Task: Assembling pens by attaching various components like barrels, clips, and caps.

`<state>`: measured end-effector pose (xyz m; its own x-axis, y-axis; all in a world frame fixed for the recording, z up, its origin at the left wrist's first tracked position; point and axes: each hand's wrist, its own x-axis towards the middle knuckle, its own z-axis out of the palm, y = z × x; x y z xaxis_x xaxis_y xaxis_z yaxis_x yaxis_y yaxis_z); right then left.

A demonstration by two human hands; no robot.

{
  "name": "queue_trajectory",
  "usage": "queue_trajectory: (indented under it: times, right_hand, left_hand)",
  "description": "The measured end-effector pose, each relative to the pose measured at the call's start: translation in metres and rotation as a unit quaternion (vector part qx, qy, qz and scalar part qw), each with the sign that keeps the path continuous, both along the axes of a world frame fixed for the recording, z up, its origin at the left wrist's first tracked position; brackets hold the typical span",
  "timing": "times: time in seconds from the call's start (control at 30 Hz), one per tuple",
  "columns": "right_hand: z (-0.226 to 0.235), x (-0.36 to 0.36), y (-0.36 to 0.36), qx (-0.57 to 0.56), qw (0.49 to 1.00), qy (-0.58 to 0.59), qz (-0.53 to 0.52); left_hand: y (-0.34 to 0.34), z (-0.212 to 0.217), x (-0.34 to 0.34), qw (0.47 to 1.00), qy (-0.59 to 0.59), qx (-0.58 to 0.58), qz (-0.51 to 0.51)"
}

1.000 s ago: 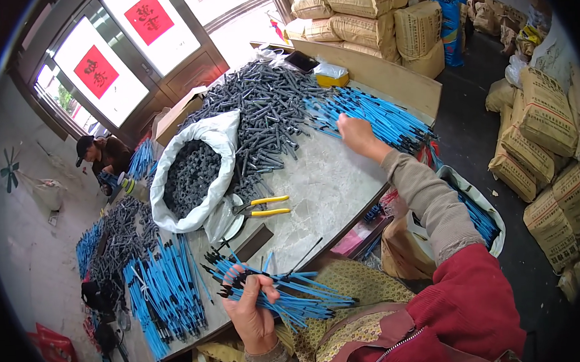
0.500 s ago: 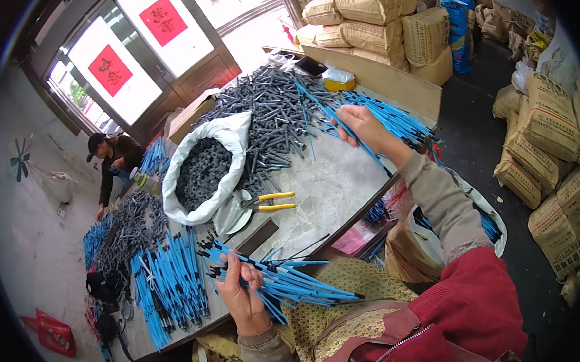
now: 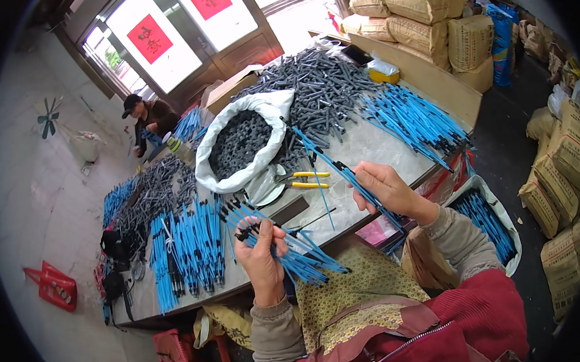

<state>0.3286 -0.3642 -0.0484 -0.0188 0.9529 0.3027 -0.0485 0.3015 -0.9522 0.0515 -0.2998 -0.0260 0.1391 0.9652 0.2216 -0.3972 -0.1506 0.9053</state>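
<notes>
My left hand (image 3: 262,256) is closed round a thick bundle of thin blue rods with black tips (image 3: 311,264), held over my lap at the table's near edge. In my closed right hand (image 3: 387,188) is a smaller bunch of similar blue rods (image 3: 318,152), slanting up to the left over the table. One thin rod (image 3: 323,192) hangs down from that bunch. Beyond my right hand, a pile of blue rods (image 3: 411,122) lies at the table's right end. More blue rods (image 3: 187,248) are laid in rows left of my left hand.
A white sack (image 3: 204,166) of small dark pieces stands mid-table beside yellow-handled pliers (image 3: 311,180). Dark grey tubes (image 3: 317,81) are heaped behind it. A bag of blue rods (image 3: 501,203) stands at right, near stacked brown sacks (image 3: 420,36). A co-worker (image 3: 152,119) sits far left.
My right hand has come away from the rod pile, nearer to me and my left hand, with its bunch of rods. My left hand keeps its bundle. The whole view has shifted.
</notes>
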Motion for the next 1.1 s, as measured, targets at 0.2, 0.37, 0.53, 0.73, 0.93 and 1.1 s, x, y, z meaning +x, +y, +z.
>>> queue_trajectory:
  times: [0.2, 0.37, 0.53, 0.73, 0.93, 1.1]
  right_hand:
    - [-0.008, -0.039, -0.015, -0.036, 0.996, 0.018, 0.075]
    - [-0.012, -0.062, -0.024, -0.051, 0.993, 0.001, 0.110]
    - [-0.019, -0.072, -0.019, -0.028, 0.995, -0.031, 0.092]
    - [-0.031, -0.079, -0.015, -0.011, 0.997, -0.066, 0.047]
    - [-0.043, -0.080, -0.007, 0.027, 0.993, -0.113, -0.003]
    - [-0.047, -0.086, -0.003, 0.030, 0.992, -0.112, -0.046]
  left_hand:
    - [0.010, -0.006, -0.010, 0.989, -0.062, -0.077, -0.113]
    - [-0.002, 0.002, 0.005, 0.980, -0.094, -0.114, -0.136]
    - [-0.007, 0.002, 0.011, 0.987, -0.076, -0.111, -0.093]
    - [-0.001, -0.007, 0.009, 0.995, -0.033, -0.040, -0.089]
    - [-0.003, -0.004, 0.012, 0.992, -0.040, -0.060, -0.099]
    - [-0.004, -0.005, 0.019, 0.996, -0.036, -0.059, -0.057]
